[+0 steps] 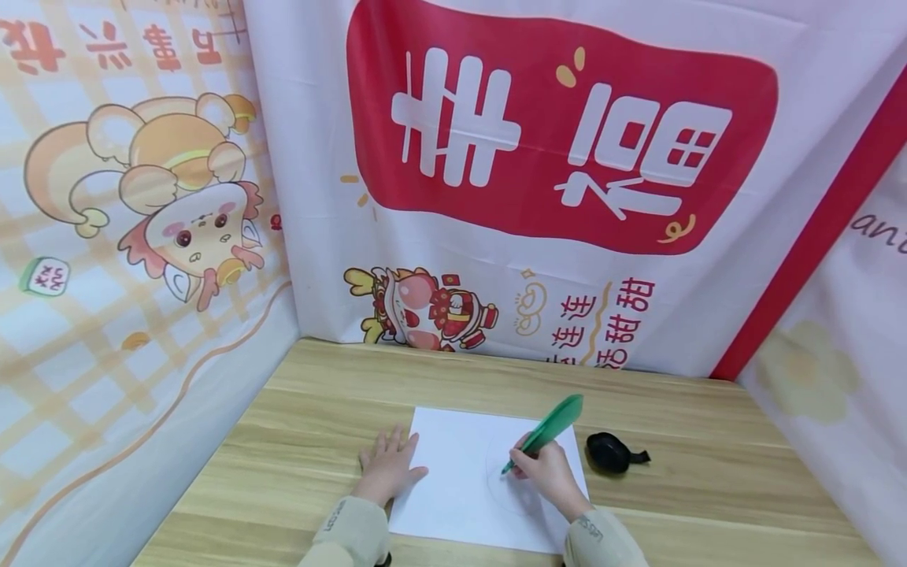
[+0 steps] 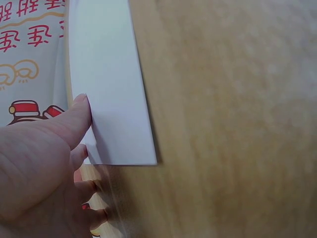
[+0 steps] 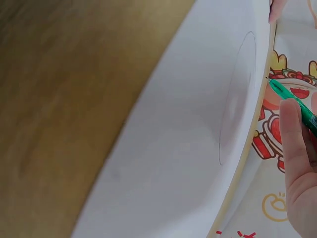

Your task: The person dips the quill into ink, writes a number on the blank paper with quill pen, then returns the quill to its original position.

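A sheet of white paper [image 1: 446, 504] lies on the wooden table, bearing a thin, faint rounded line [image 3: 221, 144]. My right hand [image 1: 549, 472] is over the sheet's right half and pinches a green pen [image 3: 293, 101] with a broad feather-shaped top. The pen leans, its tip down and leftward; in the right wrist view that tip appears raised off the sheet. At the paper's left edge, my left hand [image 1: 386, 468] rests with spread fingers, its thumb [image 2: 77, 116] on the sheet. The other left fingers are on or beside the edge.
A small black rounded object [image 1: 608, 453] with a short tab lies on the table [image 1: 298, 449], right of the paper. Printed cloths hang behind the table [image 1: 319, 260] and along both sides.
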`<act>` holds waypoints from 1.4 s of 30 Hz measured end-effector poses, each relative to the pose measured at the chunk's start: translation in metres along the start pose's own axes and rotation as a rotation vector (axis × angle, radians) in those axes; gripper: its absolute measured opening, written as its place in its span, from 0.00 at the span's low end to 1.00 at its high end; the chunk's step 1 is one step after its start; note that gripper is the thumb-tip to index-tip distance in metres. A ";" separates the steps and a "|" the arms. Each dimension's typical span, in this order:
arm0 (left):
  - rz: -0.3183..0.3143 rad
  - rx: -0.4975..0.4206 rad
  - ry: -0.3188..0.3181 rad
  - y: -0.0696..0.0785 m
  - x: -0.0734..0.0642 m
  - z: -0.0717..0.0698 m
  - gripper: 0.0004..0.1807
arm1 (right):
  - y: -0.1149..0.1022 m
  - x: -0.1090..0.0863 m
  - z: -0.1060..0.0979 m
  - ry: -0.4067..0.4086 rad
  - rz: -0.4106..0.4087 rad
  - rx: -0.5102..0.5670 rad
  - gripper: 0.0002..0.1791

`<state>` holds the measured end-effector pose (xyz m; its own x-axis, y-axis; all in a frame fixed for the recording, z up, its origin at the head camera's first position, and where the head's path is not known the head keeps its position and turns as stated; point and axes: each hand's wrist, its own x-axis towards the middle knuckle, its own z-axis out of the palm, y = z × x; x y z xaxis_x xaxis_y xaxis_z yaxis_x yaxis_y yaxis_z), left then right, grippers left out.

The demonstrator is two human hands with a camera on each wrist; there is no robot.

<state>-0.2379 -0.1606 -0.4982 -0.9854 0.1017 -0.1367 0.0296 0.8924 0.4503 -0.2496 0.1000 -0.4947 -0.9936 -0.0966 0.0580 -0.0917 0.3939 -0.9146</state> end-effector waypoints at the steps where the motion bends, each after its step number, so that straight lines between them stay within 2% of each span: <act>1: -0.001 0.000 -0.001 0.000 0.000 0.000 0.34 | 0.000 0.000 -0.001 0.000 0.003 0.002 0.03; 8: 0.003 -0.006 -0.007 -0.001 0.000 0.000 0.34 | 0.001 0.000 -0.007 -0.005 0.015 0.011 0.04; 22: 0.002 -0.004 -0.002 -0.001 -0.001 -0.001 0.34 | 0.007 0.002 -0.019 0.057 -0.008 0.065 0.03; 33: -0.001 -0.002 0.001 0.000 -0.002 -0.003 0.34 | 0.001 -0.001 -0.033 0.097 0.039 0.049 0.03; 42: 0.000 0.002 -0.002 0.002 -0.003 -0.004 0.33 | 0.005 0.002 -0.041 0.122 0.070 0.030 0.03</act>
<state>-0.2357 -0.1610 -0.4938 -0.9851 0.1029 -0.1382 0.0304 0.8932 0.4487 -0.2544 0.1398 -0.4830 -0.9983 0.0428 0.0407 -0.0222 0.3677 -0.9297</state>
